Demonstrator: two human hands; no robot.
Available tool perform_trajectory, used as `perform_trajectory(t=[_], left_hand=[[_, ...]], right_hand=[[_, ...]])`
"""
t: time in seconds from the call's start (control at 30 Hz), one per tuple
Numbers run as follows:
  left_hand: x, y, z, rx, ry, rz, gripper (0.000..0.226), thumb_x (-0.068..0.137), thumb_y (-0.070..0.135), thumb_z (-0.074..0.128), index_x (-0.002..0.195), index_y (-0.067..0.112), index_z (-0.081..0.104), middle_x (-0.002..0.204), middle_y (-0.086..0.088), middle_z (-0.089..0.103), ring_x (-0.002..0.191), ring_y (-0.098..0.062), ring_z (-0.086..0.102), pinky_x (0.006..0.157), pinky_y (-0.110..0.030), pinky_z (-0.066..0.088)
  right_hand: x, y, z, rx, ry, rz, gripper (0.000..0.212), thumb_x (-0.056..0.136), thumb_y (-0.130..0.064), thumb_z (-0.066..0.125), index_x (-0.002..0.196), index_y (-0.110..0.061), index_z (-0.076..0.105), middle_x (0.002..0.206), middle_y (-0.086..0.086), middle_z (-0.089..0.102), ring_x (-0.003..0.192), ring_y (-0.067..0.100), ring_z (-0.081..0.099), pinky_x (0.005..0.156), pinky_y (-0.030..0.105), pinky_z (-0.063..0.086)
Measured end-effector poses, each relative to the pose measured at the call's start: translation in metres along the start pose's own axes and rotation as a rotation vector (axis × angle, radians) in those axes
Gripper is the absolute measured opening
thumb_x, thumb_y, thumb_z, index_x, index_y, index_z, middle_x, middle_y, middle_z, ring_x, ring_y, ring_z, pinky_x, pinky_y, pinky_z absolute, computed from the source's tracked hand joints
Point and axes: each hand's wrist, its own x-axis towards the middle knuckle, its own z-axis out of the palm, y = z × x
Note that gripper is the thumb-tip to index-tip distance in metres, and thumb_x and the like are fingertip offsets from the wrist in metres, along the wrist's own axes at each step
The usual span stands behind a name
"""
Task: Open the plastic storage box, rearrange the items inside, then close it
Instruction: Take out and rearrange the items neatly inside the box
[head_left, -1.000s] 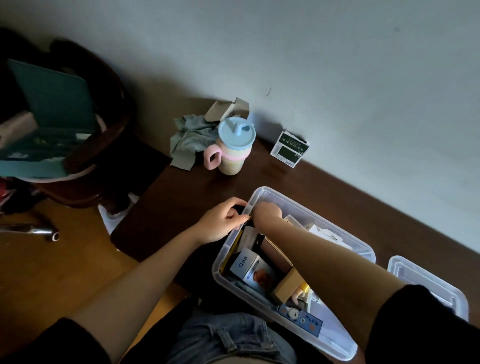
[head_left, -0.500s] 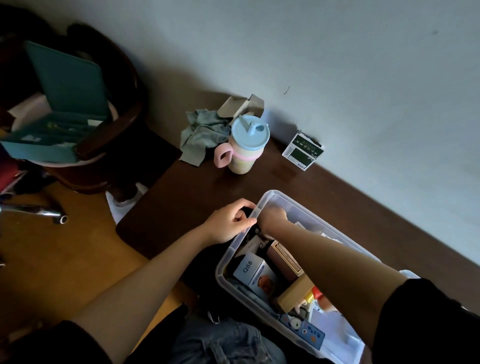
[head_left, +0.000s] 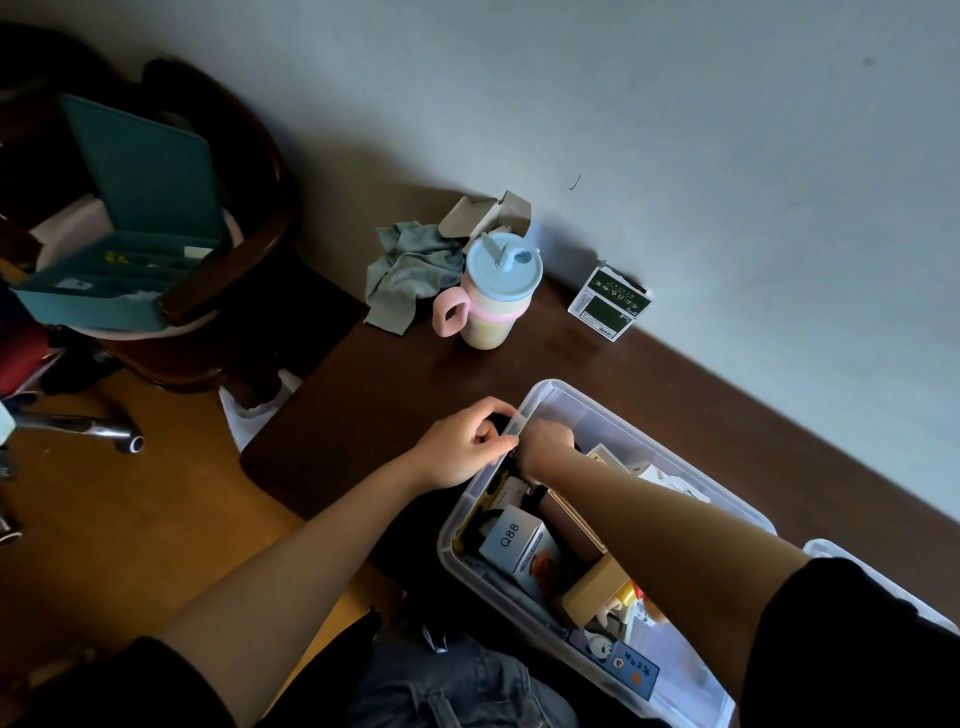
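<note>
1. Head view, largest thing first: a dark brown bench (head_left: 415, 374) runs along a pale wall (head_left: 675, 130), above a yellowish wooden floor (head_left: 104, 519).
2. A clear plastic storage box (head_left: 613, 415) sits open on the bench at its near edge, packed with small cartons. Part of a clear lid (head_left: 852, 566) lies just beside it on the right.
3. A dark wooden chair (head_left: 249, 249) stands at the left, carrying an open teal case (head_left: 140, 208).
4. The left hand (head_left: 462, 447) is outside the box at its far-left corner, fingers curled over the rim and gripping it. The right hand (head_left: 545, 441) reaches down inside that same corner, knuckles up; what its fingers pinch, if anything, cannot be told, since they are hidden.
5. A pastel cup (head_left: 493, 291) with a blue lid and a pink handle stands upright near the wall.
6. A crumpled grey-green cloth (head_left: 410, 270) lies touching the cup's left side, with an open cardboard carton (head_left: 488, 213) behind them.
7. Inside the box, a white carton marked Q88 (head_left: 514, 540) lies beside a tan carton (head_left: 592, 592).
8. A small green-and-white packet (head_left: 608, 306) leans against the wall, right of the cup.
</note>
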Motion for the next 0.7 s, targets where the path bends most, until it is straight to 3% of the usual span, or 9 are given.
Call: perform_trajectory(t=[0.33,0.43,0.57,0.63,0.7], left_hand=[[-0.001,0.001,0.001,-0.005,-0.001,-0.019,0.025,0.093,0.034,0.054,0.118,0.029,0.050,0.066,0.011,0.057,0.066,-0.009,0.052,0.077,-0.031,0.043],[-0.001,0.002,0.001,-0.004,-0.004,-0.027,0.025,0.094,0.034,0.053,0.118,0.029,0.051,0.065,0.011,0.057,0.065,-0.008,0.051,0.078,-0.031,0.043],[-0.001,0.001,0.001,0.007,-0.004,-0.040,0.025,0.093,0.037,0.053,0.117,0.033,0.050,0.063,0.014,0.057,0.059,0.001,0.049,0.071,-0.024,0.039],[0.001,0.001,0.001,0.006,-0.007,-0.035,0.025,0.093,0.036,0.053,0.117,0.032,0.050,0.062,0.014,0.057,0.058,0.002,0.048,0.071,-0.024,0.039],[0.002,0.002,0.000,-0.023,-0.023,-0.035,0.026,0.093,0.032,0.055,0.118,0.029,0.051,0.064,0.012,0.058,0.060,0.001,0.049,0.071,-0.024,0.039]], right_hand=[[0.006,-0.004,0.005,0.132,-0.018,0.046,0.020,0.089,-0.011,0.054,0.108,-0.010,0.062,0.105,0.002,0.062,0.104,0.020,0.061,0.075,0.024,0.048],[0.007,0.004,-0.001,0.218,-0.033,0.033,0.005,0.087,-0.007,0.053,0.087,-0.010,0.057,0.081,0.001,0.052,0.096,0.022,0.062,0.068,0.025,0.047],[0.001,0.012,-0.010,0.369,-0.019,-0.011,0.030,0.088,-0.008,0.050,0.061,-0.015,0.039,0.065,-0.003,0.039,0.079,0.019,0.051,0.058,0.026,0.039],[-0.008,0.016,-0.016,0.499,0.012,-0.009,0.028,0.088,-0.019,0.054,0.062,-0.018,0.046,0.065,-0.004,0.047,0.076,0.016,0.051,0.058,0.026,0.039],[-0.019,0.024,-0.022,0.617,0.056,-0.022,0.015,0.085,-0.020,0.059,0.076,-0.010,0.064,0.074,0.002,0.061,0.075,0.014,0.054,0.057,0.022,0.041]])
